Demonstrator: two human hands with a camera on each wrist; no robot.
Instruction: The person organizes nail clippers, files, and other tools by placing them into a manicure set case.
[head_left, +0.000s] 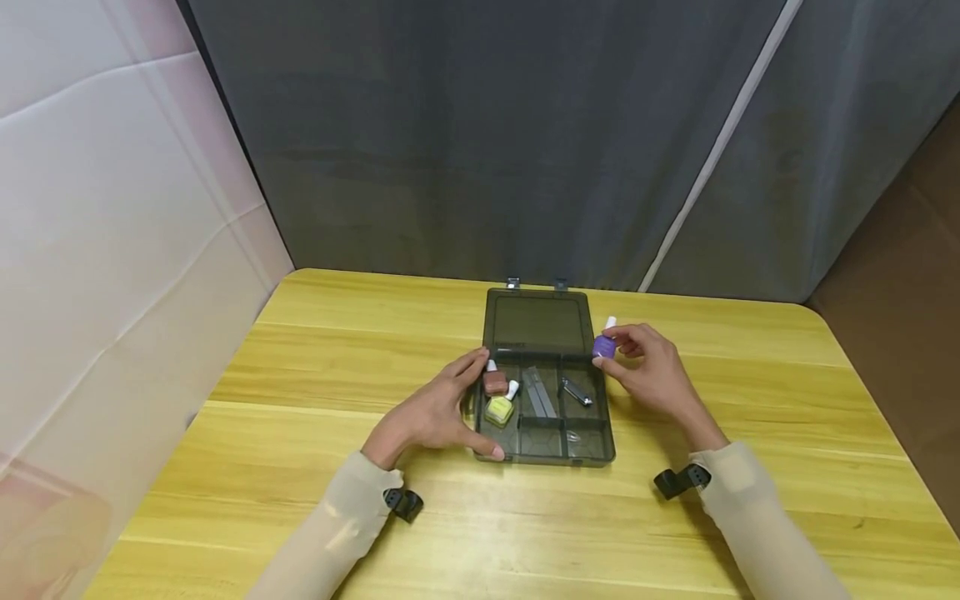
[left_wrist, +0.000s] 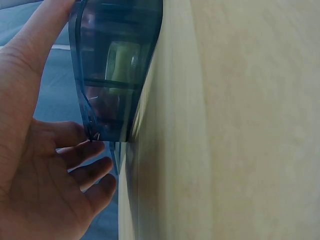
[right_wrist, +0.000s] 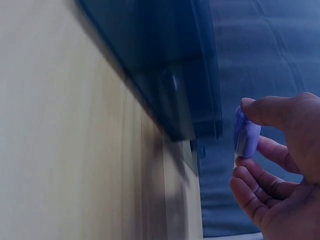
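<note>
Pinched purple bottle (head_left: 604,345) in right hand (head_left: 651,373), cap pointing away, just beside box (head_left: 546,454) right rim. Left hand (head_left: 435,415) relaxed, steadied box left wall.

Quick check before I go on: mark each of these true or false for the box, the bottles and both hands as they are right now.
1. The right hand pinches a purple bottle. True.
2. The organizer box has its lid shut. False: the lid lies open, folded back flat on the table.
3. A yellow bottle lies in the box's left compartment. True.
4. The left hand lifts the brown bottle. False: it rests against the box's left wall, and the brown bottle lies inside.
5. The purple bottle is already inside the box. False: it is held at the box's right edge.
</note>
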